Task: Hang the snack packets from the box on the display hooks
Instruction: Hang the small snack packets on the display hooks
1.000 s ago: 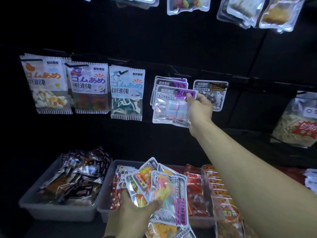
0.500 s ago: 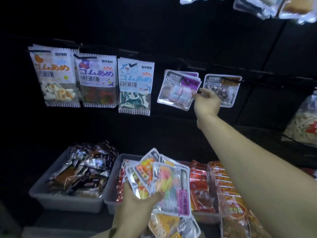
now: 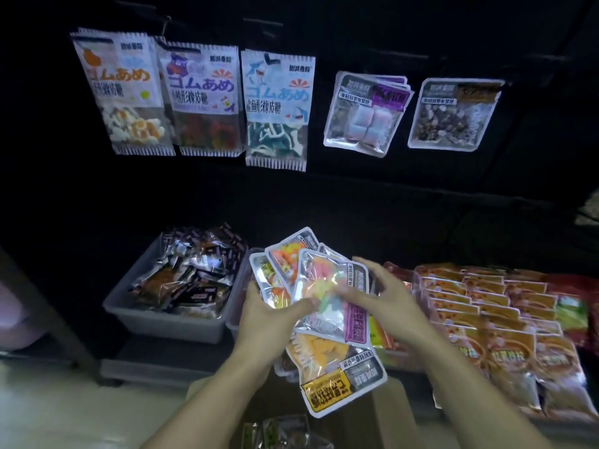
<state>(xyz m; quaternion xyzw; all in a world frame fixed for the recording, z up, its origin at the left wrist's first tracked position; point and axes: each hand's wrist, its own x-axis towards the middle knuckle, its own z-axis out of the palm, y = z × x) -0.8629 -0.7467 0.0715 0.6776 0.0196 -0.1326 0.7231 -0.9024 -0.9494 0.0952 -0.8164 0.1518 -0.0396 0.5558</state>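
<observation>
**One more packet on the hook, the next coming off the stack**

A person restocking a dark display wall is bringing the right hand point(image 3: 385, 306) down to the fanned stack of snack packets point(image 3: 324, 296) that the left hand point(image 3: 269, 319) is gripping from below, thumb pressing across the front packet. A second ago that right hand was up at the wall, settling the purple-labelled packet point(image 3: 366, 115) on its hook; that packet is now hanging free among others of its kind, between the shark gummy bag point(image 3: 277, 108) and the dark-filled packet point(image 3: 453, 115). The right hand is holding nothing, its fingers loosely spread and curving over the right edge of the stack; whether they are already touching the foil cannot be told through the blur. The view is also tilting lower, bringing in the cardboard box point(image 3: 389, 403) below the hands, with more packets in it at the bottom edge. Judging from this, one hanging cycle is finishing and the next is starting: the pink-and-yellow gummy packet on top looks likely to go next, and several more are waiting in hand.
</observation>
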